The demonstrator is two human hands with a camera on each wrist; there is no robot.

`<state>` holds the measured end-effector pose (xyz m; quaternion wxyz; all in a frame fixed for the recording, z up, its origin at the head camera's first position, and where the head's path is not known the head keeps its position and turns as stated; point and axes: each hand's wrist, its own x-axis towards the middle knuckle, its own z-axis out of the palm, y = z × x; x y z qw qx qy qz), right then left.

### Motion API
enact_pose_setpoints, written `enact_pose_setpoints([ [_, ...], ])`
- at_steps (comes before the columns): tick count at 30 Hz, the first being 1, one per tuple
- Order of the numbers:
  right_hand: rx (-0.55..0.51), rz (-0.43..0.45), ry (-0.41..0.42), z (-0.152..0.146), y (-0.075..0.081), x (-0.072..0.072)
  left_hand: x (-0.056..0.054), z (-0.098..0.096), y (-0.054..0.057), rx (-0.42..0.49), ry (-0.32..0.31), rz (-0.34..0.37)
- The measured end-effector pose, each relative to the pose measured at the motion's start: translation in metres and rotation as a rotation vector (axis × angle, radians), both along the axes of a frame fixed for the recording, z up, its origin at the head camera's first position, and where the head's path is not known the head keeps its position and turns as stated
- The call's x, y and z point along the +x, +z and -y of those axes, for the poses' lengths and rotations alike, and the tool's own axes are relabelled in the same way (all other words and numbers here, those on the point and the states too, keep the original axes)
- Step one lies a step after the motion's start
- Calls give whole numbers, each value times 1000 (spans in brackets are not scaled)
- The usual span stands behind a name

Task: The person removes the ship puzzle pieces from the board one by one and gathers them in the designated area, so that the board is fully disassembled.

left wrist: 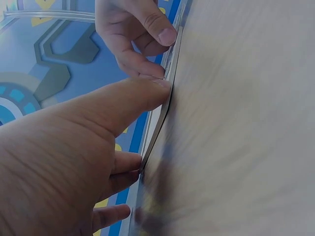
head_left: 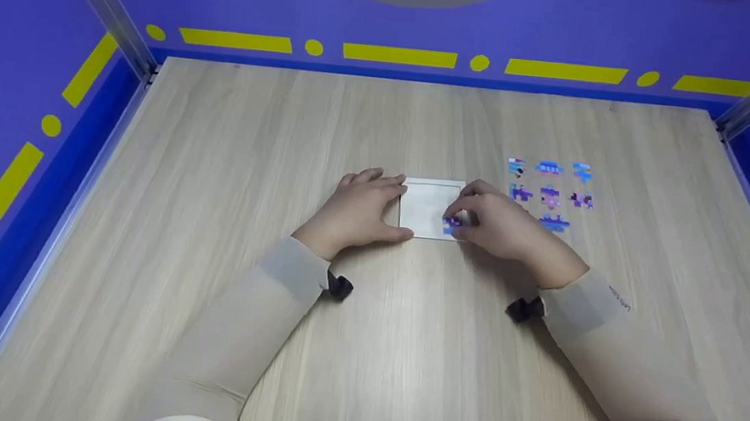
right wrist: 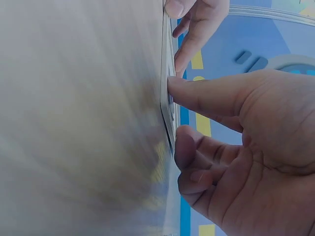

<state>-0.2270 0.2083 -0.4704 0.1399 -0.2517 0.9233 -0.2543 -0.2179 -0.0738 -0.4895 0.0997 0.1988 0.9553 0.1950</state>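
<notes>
A white, shallow rectangular puzzle tray [head_left: 427,208] lies on the table in front of the person. My left hand [head_left: 365,209] holds its left side, the thumb at the near corner and the fingers by the far corner. In the left wrist view that thumb [left wrist: 142,96] rests on the tray's edge. My right hand [head_left: 501,223] pinches a purple and blue jigsaw piece [head_left: 450,226] in the tray's near right corner, between thumb and index finger. Seen in the right wrist view, the right thumb [right wrist: 197,93] touches down just inside the rim; the fingers partly hide the piece.
Several loose jigsaw pieces lie in rows right of the tray, among them a pink one [head_left: 549,198] in the middle and a purple-blue one [head_left: 555,223] beside the right forearm. Blue panels with yellow marks [head_left: 399,55] border the wooden table [head_left: 272,132].
</notes>
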Motion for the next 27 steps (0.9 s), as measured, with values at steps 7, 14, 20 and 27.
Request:
enact_pose_setpoints([
  [7,-45,22,-42,2,1,-1,1,-1,0,-2,0,-11],
  [14,-106,55,-61,2,1,-4,1,1,0,3,8,-16],
  [20,-216,49,-104,-8,13,-7,3,3,-1,-5,9,-28],
  [27,-389,161,-247,-54,35,2,9,3,-9,10,-14,-38],
])
